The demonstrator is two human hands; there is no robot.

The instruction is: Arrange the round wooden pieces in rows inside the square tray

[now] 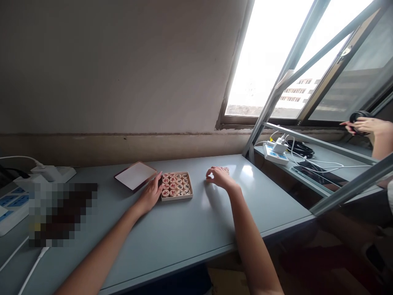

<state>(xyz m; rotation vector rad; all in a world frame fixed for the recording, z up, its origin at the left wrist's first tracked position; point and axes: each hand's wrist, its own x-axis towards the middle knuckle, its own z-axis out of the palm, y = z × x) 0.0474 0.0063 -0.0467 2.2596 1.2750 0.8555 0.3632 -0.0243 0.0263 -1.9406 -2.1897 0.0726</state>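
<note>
An open box (190, 190) on the desk holds several round wooden pieces (172, 186) marked with red or black characters, laid in rows. My left hand (150, 193) rests against the box's left side, its fingers stretched out and apart. To the right of the box, my right hand (219, 177) is bent down at the desk, thumb and fingers pinched on a small round piece (209, 178). More pieces (225, 169) with red characters lie just behind that hand, partly hidden by it. The box lid (136, 176) lies with its white inside up, left of the box.
Power strips (18, 200) with white plugs and cables stand at the desk's left. A metal frame (270, 106) rises at the right. Beyond it are another power strip (275, 153), black cables (299, 148) and another person's hand (365, 125) holding a black object.
</note>
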